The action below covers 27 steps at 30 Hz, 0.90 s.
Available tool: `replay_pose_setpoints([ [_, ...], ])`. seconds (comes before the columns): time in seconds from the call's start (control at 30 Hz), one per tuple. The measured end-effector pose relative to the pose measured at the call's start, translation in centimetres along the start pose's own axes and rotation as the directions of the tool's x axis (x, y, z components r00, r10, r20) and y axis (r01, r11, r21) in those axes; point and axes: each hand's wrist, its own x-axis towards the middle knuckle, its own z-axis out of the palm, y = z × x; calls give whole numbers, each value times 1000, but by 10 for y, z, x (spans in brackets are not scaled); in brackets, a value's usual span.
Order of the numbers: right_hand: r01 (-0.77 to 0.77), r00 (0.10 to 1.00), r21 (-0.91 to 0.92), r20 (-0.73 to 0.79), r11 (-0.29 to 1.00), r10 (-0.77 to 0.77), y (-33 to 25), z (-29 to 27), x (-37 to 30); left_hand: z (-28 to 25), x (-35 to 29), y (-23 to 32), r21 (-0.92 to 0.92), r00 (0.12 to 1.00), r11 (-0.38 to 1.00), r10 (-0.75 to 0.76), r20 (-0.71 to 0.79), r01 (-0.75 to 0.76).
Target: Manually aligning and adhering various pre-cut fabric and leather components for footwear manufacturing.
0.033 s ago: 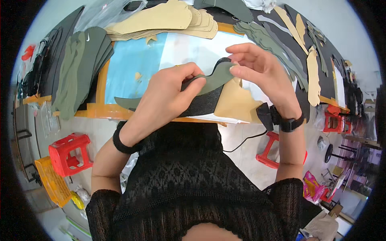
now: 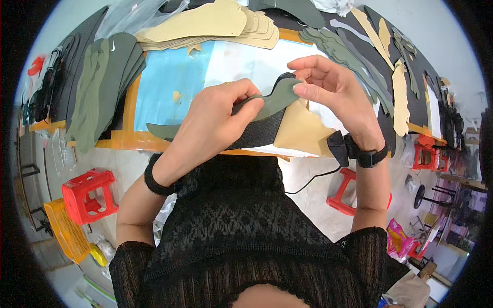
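Over the near edge of the table I hold a curved olive-green cut piece (image 2: 277,102), thin and flexible, with a black textured layer (image 2: 261,134) under it. My left hand (image 2: 218,115) is closed on its middle, thumb and forefinger pinching its upper edge. The tail of the piece sticks out to the left beneath my wrist. My right hand (image 2: 336,92) grips the rounded right end between thumb and fingers, the other fingers raised and curled. Below the right hand lies a tan sheet piece (image 2: 303,131), partly covered by the black layer.
Stacked tan pieces (image 2: 205,28) lie at the back of the table. Olive-green pieces are piled at left (image 2: 105,87) and at right (image 2: 346,66). Blue sheeting (image 2: 169,87) and white sheeting cover the middle. Red stools (image 2: 90,197) stand on the floor, beside a yellow crate (image 2: 69,231).
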Motion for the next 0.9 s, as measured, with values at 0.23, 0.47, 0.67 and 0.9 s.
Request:
replay_pose_setpoints([
  [0.23, 12, 1000, 64, 8, 998, -13, 10, 6, 6, -2, -1, -4, -31, 1000, 999, -23, 6, 23],
  [0.47, 39, 998, 107, -46, 994, -34, 19, 9, 6, -1, 1, -5, -33, 1000, 999, -16, 23, 17],
  [0.67, 49, 997, 118, -65, 992, -42, 24, 9, 7, 2, 2, -5, -76, 997, 995, -56, 52, 60],
  [0.9, 46, 996, 96, -83, 994, -38, 22, 10, 6, 7, 9, -5, -128, 999, 992, 29, 46, -23],
])
